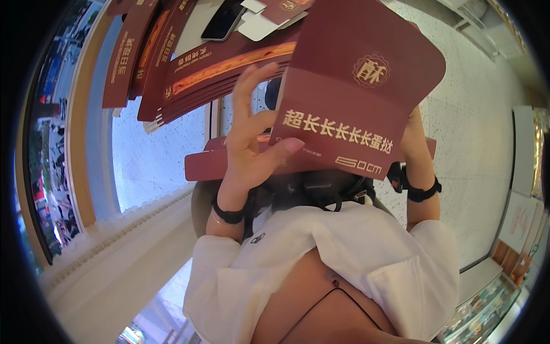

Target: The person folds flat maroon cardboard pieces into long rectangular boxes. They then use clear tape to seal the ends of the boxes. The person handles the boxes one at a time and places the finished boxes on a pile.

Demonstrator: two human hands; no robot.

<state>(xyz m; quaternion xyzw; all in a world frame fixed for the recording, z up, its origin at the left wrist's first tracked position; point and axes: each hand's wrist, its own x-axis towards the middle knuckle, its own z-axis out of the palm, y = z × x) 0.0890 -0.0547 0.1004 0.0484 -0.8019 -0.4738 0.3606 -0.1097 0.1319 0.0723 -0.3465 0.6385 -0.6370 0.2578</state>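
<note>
A large, creased dark red cardboard carton with cream lettering and a round emblem (338, 100) is held up in front of the person's chest. The left hand (249, 137) has its thumb lying over the carton's lower left front and another finger reaching its left edge, lightly grasping it there, while the upper fingers stand spread out. The right hand (411, 137) is at the carton's right side, mostly hidden behind it, so I cannot tell how its fingers are set. Below the raised carton, a long, flat dark red cardboard piece (205, 165) lies crosswise near the lap. Beyond the left hand is a layered stack of dark red cartons with an orange band (229, 69), and near that stack are a black rectangular phone (223, 20) and a folded white paperboard piece (258, 27).
</note>
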